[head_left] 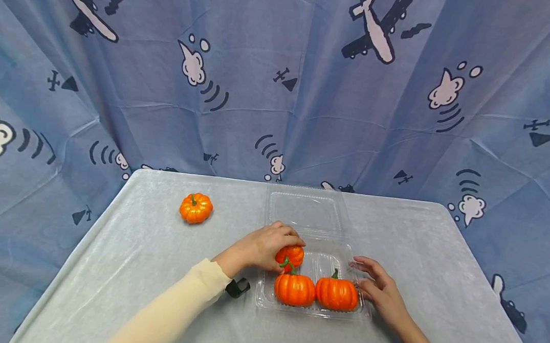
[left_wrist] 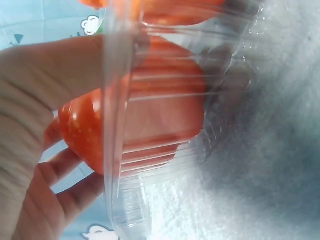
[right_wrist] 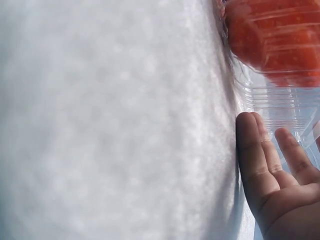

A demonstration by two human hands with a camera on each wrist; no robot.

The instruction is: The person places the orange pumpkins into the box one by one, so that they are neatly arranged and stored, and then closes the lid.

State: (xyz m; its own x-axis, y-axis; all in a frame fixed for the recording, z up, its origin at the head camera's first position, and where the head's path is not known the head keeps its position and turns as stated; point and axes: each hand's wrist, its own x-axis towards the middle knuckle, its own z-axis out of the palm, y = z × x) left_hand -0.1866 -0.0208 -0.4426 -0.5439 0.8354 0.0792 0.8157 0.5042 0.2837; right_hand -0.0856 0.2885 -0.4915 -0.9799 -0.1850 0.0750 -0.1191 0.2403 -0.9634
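A clear plastic clamshell box lies with its lid folded back toward the curtain. Two orange toy pumpkins, one front left and one front right, sit side by side in its near half. My left hand grips a third pumpkin in the far left part of the box, thumb and fingers curled round it. In the left wrist view that pumpkin shows through the ribbed wall. My right hand is at the box's right side, fingers extended along the wall.
Another small pumpkin stands on the white-covered table at the far left. A blue patterned curtain hangs behind the table's back edge. Black straps show at both wrists.
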